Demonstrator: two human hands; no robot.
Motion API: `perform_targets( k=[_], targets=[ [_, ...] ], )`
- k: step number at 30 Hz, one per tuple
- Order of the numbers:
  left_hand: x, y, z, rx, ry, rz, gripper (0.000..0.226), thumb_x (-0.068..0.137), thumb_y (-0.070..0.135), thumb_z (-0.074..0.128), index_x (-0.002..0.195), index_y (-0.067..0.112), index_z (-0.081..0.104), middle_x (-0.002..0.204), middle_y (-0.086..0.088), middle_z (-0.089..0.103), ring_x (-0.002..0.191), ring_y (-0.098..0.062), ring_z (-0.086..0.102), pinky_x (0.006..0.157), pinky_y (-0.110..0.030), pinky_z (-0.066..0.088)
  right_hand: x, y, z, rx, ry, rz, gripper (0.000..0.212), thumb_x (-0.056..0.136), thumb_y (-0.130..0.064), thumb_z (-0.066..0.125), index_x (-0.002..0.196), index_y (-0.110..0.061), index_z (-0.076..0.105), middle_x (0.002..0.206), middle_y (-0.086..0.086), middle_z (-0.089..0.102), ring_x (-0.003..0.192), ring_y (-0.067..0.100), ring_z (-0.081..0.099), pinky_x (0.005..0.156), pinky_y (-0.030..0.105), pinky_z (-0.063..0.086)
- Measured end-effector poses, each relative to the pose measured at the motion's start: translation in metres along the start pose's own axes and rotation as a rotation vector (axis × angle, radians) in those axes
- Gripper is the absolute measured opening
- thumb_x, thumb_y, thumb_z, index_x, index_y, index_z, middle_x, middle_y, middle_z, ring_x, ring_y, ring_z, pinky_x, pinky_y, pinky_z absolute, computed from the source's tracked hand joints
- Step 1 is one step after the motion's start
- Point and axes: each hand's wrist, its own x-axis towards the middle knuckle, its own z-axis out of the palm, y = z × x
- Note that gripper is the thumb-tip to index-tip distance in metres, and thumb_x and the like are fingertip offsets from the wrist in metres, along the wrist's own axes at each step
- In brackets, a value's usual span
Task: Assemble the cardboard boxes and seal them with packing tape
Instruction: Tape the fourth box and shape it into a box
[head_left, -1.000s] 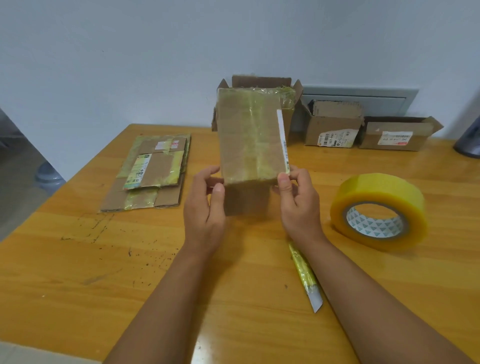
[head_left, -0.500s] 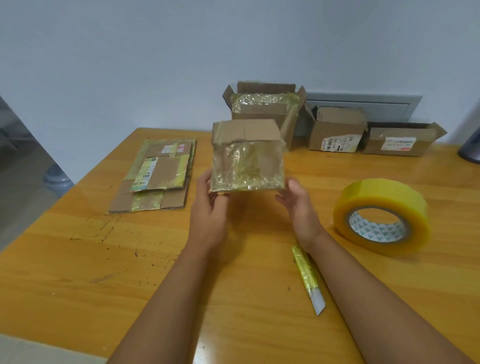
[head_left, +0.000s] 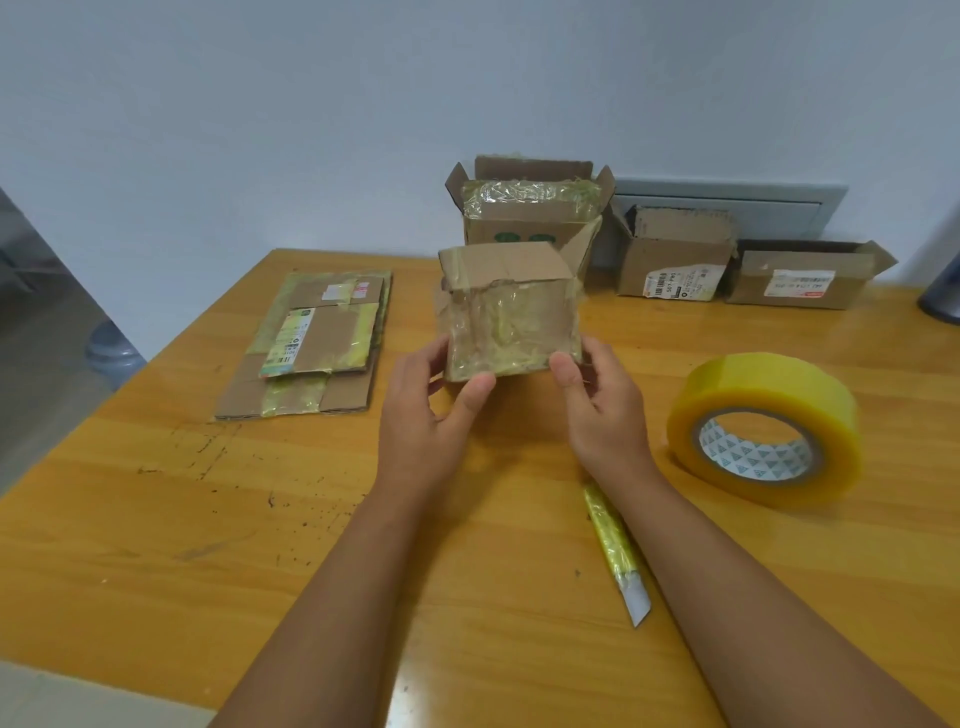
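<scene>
Two hands hold one small cardboard box (head_left: 511, 317) above the middle of the wooden table (head_left: 156, 519). Near face wrapped in wrinkled yellowed tape; a plain brown flap stands at its top. Left hand (head_left: 431, 415) grips the lower left corner, thumb pressed on the front face, fingers curled behind the side. Right hand (head_left: 597, 400) pinches the lower right corner, thumb on the front, fingers round the back. Whether the box touches the tabletop cannot be told.

Directly behind it, by the wall: an open box (head_left: 530, 208) with flaps up, its upper front taped. To the right of that, a second open box (head_left: 675, 254) with a label, then a third, lower box (head_left: 800, 278), also labelled.

Left of the held box, a stack of flattened cartons (head_left: 317, 348) lies flat, taped and labelled.

Right of the right hand, a large roll of yellow packing tape (head_left: 763, 431) rests on its side, well apart from the box.

Under the right forearm, a utility knife (head_left: 615, 551) wrapped in yellow tape lies on the table.
</scene>
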Motion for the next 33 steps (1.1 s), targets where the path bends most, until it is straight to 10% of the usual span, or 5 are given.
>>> perform_targets(
  k=[14,19,22,26,33],
  targets=[
    [-0.002,-0.002,0.004,0.118,-0.013,-0.036,0.053,0.088,0.033,0.071,0.133,0.023,0.043,0.114,0.004,0.056,0.103,-0.01,0.057,0.085,-0.035,0.053,-0.007,0.007,0.006,-0.155,-0.135,0.061,0.025,0.097,-0.033,0.061,0.116,-0.026,0.047,0.111,-0.006,0.064,0.101,0.012,0.063,0.086,0.04,0.054],
    [-0.005,0.0,0.005,0.164,-0.198,-0.113,0.089,0.082,0.041,0.064,0.15,0.049,0.007,0.123,0.012,0.055,0.102,-0.002,0.058,0.077,-0.03,0.052,-0.003,0.009,0.004,-0.196,-0.138,0.205,0.077,0.089,-0.027,0.068,0.152,-0.023,0.024,0.143,-0.003,0.044,0.129,0.014,0.045,0.103,0.038,0.045],
    [-0.006,-0.001,0.008,0.172,-0.204,-0.058,0.069,0.079,0.049,0.051,0.145,0.035,0.037,0.119,0.009,0.048,0.105,-0.009,0.051,0.084,-0.035,0.052,-0.005,0.002,0.003,-0.108,-0.115,0.21,0.098,0.087,-0.038,0.071,0.157,-0.027,0.004,0.149,-0.004,0.035,0.134,0.013,0.037,0.104,0.032,0.038],
    [-0.007,-0.002,0.01,0.255,-0.224,0.045,0.055,0.076,0.051,0.045,0.122,0.021,0.055,0.114,0.006,0.032,0.11,-0.012,0.034,0.088,-0.022,0.036,-0.004,0.005,0.007,-0.303,-0.155,0.215,0.097,0.073,-0.074,0.053,0.151,-0.022,0.028,0.149,0.001,0.036,0.137,0.02,0.03,0.113,0.046,0.033],
    [-0.005,-0.001,0.01,0.32,-0.245,0.12,0.057,0.078,0.043,0.048,0.134,0.033,0.052,0.13,0.004,0.028,0.119,-0.019,0.033,0.097,-0.034,0.04,-0.004,0.004,0.002,-0.29,-0.006,0.036,0.101,0.086,-0.032,0.071,0.154,-0.04,-0.003,0.148,0.004,0.022,0.117,0.016,0.045,0.08,0.02,0.048]
  ],
)
